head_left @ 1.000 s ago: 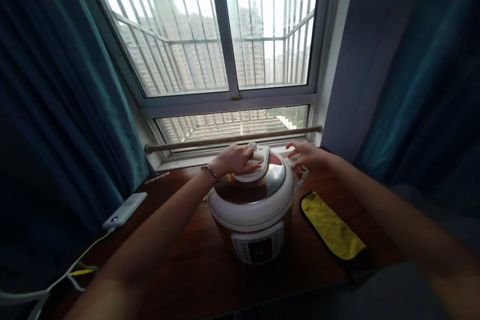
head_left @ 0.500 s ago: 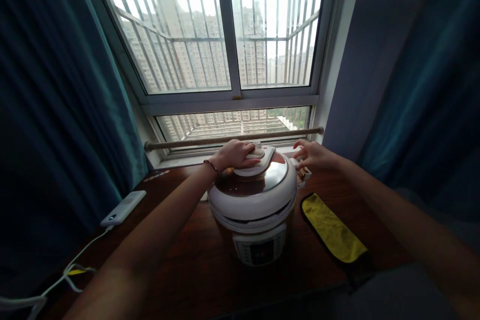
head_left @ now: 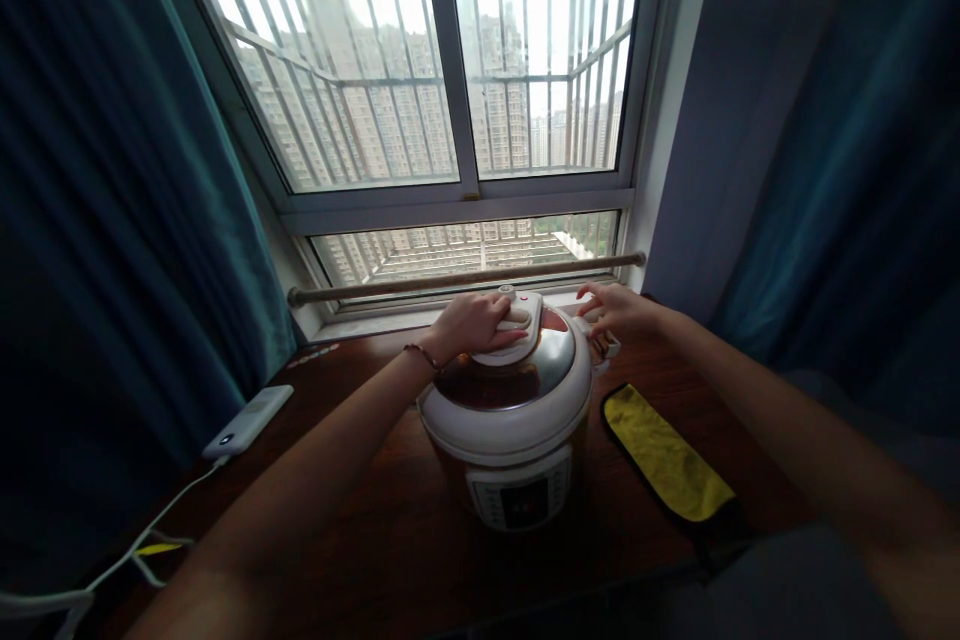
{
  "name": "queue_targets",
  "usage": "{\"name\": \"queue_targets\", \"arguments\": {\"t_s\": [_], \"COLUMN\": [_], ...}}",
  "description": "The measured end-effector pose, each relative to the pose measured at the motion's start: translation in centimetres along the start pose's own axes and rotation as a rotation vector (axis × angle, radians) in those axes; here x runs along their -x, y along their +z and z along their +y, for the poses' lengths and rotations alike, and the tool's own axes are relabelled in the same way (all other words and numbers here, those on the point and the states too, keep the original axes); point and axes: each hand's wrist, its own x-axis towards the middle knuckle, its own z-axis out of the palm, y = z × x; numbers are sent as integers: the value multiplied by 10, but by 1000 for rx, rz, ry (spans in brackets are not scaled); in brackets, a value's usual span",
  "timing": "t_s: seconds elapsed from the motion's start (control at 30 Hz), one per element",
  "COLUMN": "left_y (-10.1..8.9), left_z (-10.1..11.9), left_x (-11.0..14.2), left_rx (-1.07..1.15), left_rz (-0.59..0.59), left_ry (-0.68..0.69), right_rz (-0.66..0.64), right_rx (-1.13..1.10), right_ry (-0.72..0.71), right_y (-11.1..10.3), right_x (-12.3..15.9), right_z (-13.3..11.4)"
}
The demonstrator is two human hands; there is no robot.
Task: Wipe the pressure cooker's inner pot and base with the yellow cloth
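Cooker lid (head_left: pixel 551 388) lies beneath the left fingers (head_left: pixel 511 322), curled round its handle; right fingers (head_left: pixel 592 310), half-curled, hover beside it.

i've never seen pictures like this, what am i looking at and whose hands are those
No robot here: a camera on a person's head looks forward and down at their own bare hands, and every picture comes from it. The left hand grips the lid handle of a white electric cooker. The right hand is at the cooker's far right edge; its exact contact is unclear. On the brown wooden surface also lie a yellow cloth item with dark edging and a white device with a cable.
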Motion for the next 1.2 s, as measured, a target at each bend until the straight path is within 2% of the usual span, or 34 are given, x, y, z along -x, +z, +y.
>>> {"name": "queue_targets", "arguments": {"t_s": [0.27,0.53,0.77,1.1,1.2], "left_y": [0,-3,-8,-15,-19], "left_z": [-4,2,12,0,3], "left_x": [1,1,12,11,10], "left_rx": [1,-9,-28,-38,-76], "left_rz": [2,-6,-8,-31,-36], "left_ry": [12,-30,-90,-83,-91], "right_rz": [73,21,24,47,29], "right_rx": [20,101,93,42,58], "right_ry": [-25,-74,-101,-109,-126], "right_y": [1,-3,1,-6,-8], "right_x": [10,3,-4,-8,-17], "right_z": [-11,-4,-3,-13,-12]}}
